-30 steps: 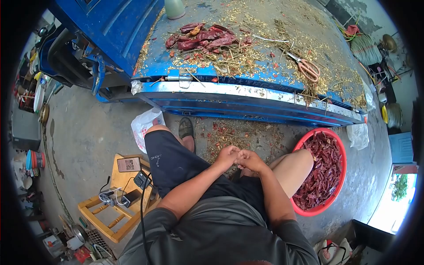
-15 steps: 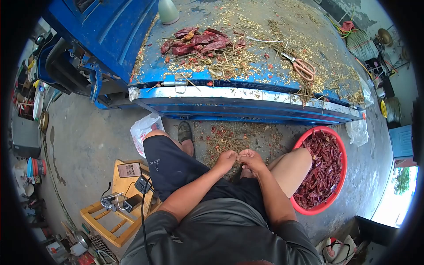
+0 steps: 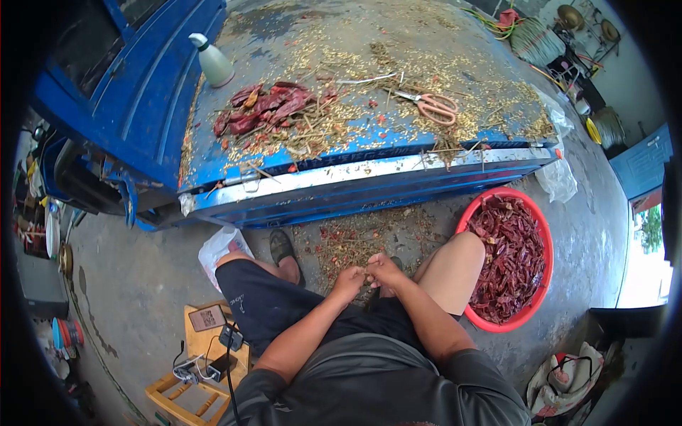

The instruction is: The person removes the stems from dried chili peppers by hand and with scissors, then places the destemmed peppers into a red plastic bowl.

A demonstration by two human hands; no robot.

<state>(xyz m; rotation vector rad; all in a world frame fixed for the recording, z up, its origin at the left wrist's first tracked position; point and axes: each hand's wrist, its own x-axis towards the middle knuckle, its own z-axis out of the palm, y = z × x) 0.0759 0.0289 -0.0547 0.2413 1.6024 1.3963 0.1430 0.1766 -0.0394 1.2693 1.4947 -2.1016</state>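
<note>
My left hand (image 3: 348, 285) and my right hand (image 3: 384, 272) meet above my lap, fingertips pinched together. Whatever lies between the fingers is too small to make out. On the blue truck bed (image 3: 334, 157) in front of me is a pile of dried red chilies (image 3: 266, 108). Scissors with pinkish handles (image 3: 435, 108) lie to the right of that pile, among scattered seeds and stems. By my right knee stands a red basin (image 3: 546, 245) filled with dried red chili pieces (image 3: 508, 263).
A spray bottle (image 3: 213, 64) stands on the truck bed at left. To my left, a wooden chair (image 3: 170, 405) carries a phone (image 3: 208, 317) and cables. Chili debris (image 3: 341, 248) covers the floor before my feet. A white plastic bag (image 3: 222, 248) lies by my left knee.
The view has turned and tilted, so the truck bed sits lower and further left. My hands stay together at my lap, fingers still pinched.
</note>
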